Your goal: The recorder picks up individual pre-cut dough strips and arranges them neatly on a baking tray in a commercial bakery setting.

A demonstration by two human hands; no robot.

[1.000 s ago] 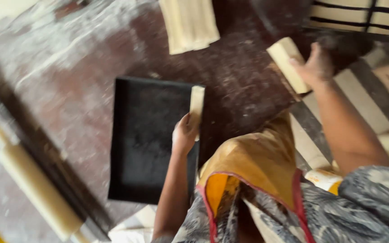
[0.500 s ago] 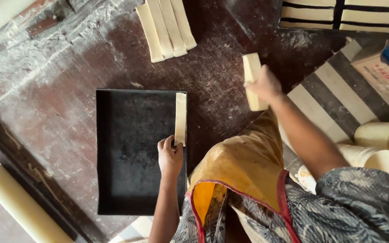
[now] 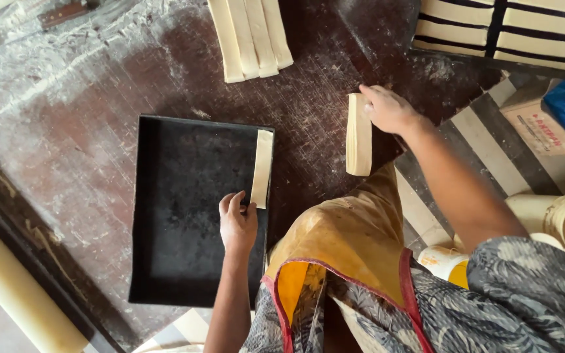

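Lowered, right hand [image 3: 387, 108] apparently rests dough strip [image 3: 358, 134] on floured table [image 3: 67, 131].

Rolling pin [image 3: 21, 291] and filled tray [image 3: 492, 49] cropped.

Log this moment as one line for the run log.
left hand: touching dough strip in black tray | right hand: holding dough stack on table

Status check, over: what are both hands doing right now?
Left hand touching dough strip in black tray. Right hand gripping second strip. Nothing in between.
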